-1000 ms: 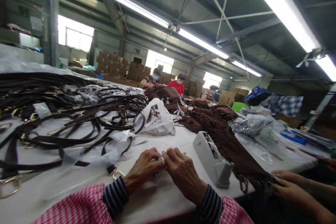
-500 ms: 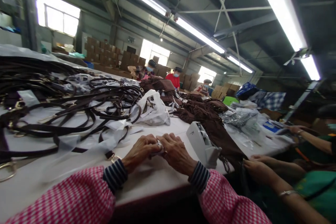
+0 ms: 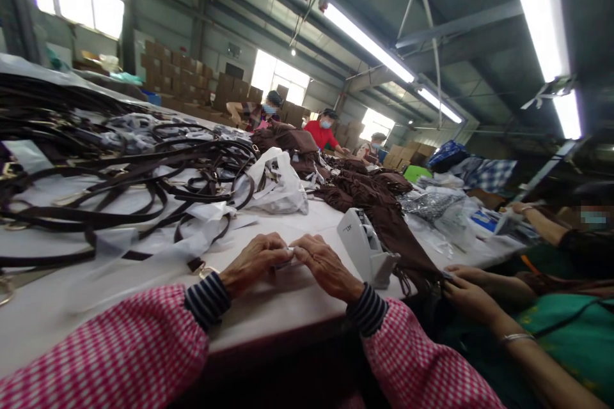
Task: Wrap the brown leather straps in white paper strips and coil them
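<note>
Above the white tabletop (image 3: 307,303), my left hand (image 3: 252,263) and my right hand (image 3: 329,266) meet, fingertips pinched together. Between them a small pale piece (image 3: 290,254) shows; its kind cannot be made out, as the fingers hide most of it. A grey-white tape dispenser (image 3: 357,246) stands just right of my right hand. Near my left wrist lies a gold-coloured metal clasp (image 3: 207,271) on a dark strap end. Dark brown straps (image 3: 119,212) with metal fittings spread out on the left, partly wrapped in thin white sheeting (image 3: 112,255).
A crumpled white plastic bag (image 3: 281,188) sits beyond my hands. Brown fabric (image 3: 398,230) runs to the right edge, where a co-worker's hands (image 3: 467,294) hold it. Clear plastic bags (image 3: 439,211) lie behind. Several people work across the table.
My view has tilted slightly, and the scene sits a little higher in it. My hands have moved slightly apart, fingers flatter, still pinching the pale piece.
</note>
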`<action>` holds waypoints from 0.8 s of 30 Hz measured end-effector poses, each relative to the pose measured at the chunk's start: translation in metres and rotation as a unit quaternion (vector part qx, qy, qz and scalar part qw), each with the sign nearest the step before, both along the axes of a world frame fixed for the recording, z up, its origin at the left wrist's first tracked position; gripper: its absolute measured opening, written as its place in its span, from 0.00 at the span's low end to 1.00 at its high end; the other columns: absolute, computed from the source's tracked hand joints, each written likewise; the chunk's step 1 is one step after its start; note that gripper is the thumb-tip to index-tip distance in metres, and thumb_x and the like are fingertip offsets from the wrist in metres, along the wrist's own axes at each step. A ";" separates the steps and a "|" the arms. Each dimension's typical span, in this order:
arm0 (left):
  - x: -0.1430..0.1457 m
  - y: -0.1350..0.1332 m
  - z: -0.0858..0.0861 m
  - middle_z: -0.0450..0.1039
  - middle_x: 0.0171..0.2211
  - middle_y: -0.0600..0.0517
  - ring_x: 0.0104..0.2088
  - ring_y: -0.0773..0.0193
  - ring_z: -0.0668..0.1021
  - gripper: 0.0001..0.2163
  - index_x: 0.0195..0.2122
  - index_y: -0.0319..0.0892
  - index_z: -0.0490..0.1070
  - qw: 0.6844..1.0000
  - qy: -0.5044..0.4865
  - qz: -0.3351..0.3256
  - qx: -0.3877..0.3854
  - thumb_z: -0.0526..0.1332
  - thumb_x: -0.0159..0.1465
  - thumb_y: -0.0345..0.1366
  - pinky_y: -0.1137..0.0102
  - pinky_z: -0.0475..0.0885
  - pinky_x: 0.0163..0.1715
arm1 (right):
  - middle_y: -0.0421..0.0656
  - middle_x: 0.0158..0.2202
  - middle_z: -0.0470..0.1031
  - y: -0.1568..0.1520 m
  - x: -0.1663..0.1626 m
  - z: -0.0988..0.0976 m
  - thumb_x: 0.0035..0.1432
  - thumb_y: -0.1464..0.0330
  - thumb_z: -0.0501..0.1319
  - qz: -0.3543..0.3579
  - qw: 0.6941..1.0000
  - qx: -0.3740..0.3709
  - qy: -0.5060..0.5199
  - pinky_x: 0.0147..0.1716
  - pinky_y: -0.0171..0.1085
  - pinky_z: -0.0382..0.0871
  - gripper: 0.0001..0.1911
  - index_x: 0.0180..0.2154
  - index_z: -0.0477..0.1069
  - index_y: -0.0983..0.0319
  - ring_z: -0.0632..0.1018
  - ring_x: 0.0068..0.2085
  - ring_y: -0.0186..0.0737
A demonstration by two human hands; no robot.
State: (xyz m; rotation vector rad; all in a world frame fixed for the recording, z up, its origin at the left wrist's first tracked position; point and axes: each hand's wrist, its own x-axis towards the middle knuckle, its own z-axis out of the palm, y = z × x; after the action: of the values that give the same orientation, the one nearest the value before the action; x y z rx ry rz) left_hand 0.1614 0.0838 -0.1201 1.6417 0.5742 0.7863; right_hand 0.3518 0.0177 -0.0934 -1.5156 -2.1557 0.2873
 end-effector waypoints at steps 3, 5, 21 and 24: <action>0.001 0.000 -0.002 0.69 0.35 0.48 0.33 0.59 0.73 0.16 0.26 0.38 0.77 0.999 0.013 0.020 0.033 0.64 0.59 0.48 0.68 0.72 0.27 | 0.41 0.42 0.77 -0.001 -0.007 -0.012 0.77 0.66 0.51 -0.046 0.999 0.013 0.001 0.52 0.43 0.62 0.15 0.42 0.75 0.59 0.73 0.45 0.41; 0.002 0.000 -0.003 0.70 0.37 0.48 0.33 0.59 0.74 0.16 0.27 0.38 0.77 0.997 0.022 0.024 0.064 0.63 0.61 0.48 0.68 0.72 0.27 | 0.41 0.40 0.76 0.000 -0.009 -0.018 0.77 0.66 0.51 -0.067 0.997 0.017 0.017 0.51 0.42 0.61 0.14 0.40 0.74 0.59 0.72 0.45 0.42; 0.003 0.006 -0.006 0.69 0.39 0.49 0.34 0.60 0.75 0.18 0.30 0.39 0.76 0.992 0.052 0.017 0.115 0.61 0.67 0.49 0.68 0.74 0.30 | 0.45 0.48 0.78 -0.002 0.029 0.000 0.68 0.57 0.61 -0.105 0.953 0.038 0.281 0.40 0.40 0.70 0.17 0.50 0.77 0.59 0.77 0.44 0.44; 0.003 0.006 -0.004 0.69 0.37 0.50 0.33 0.61 0.74 0.18 0.30 0.38 0.76 0.996 0.046 0.014 0.074 0.62 0.66 0.50 0.68 0.73 0.30 | 0.44 0.51 0.74 -0.007 0.028 0.007 0.63 0.62 0.68 -0.026 0.980 0.057 0.186 0.46 0.41 0.70 0.16 0.51 0.78 0.57 0.75 0.50 0.45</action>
State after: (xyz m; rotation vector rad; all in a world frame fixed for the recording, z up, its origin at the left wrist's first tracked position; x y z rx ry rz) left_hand 0.1648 0.0893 -0.1242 1.8165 0.6174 0.7913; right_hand 0.3800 0.0107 -0.0861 -1.3318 -1.8039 0.3893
